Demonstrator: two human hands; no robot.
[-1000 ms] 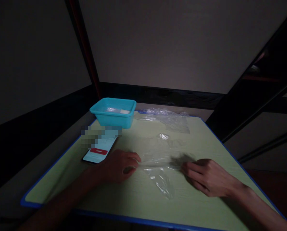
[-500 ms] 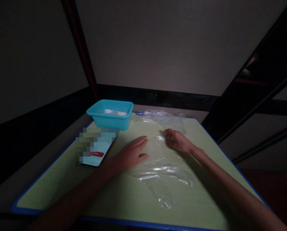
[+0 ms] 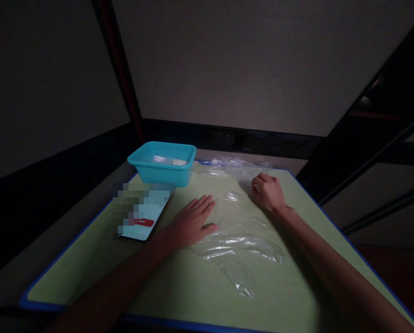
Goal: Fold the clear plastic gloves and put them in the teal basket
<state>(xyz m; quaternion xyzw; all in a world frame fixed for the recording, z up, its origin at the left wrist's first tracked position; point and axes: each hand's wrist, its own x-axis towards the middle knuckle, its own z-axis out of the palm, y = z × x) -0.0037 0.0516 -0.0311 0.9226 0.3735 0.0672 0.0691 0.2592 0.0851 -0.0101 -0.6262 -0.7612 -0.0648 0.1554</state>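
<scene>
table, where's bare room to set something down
Bare: near-left corner of the table, below the phone, and the near edge strip below the clear bag. Crowded: far edge, with teal tub and bag pile.

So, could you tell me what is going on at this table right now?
A person is handling a clear plastic bag spread on a green table. The left hand lies flat and open on the bag's left edge. The right hand is curled at its far end, but it is too dim to tell if it pinches the bag. More plastic lies behind, a teal tub stands at the far left, and a phone lies nearby.
</scene>
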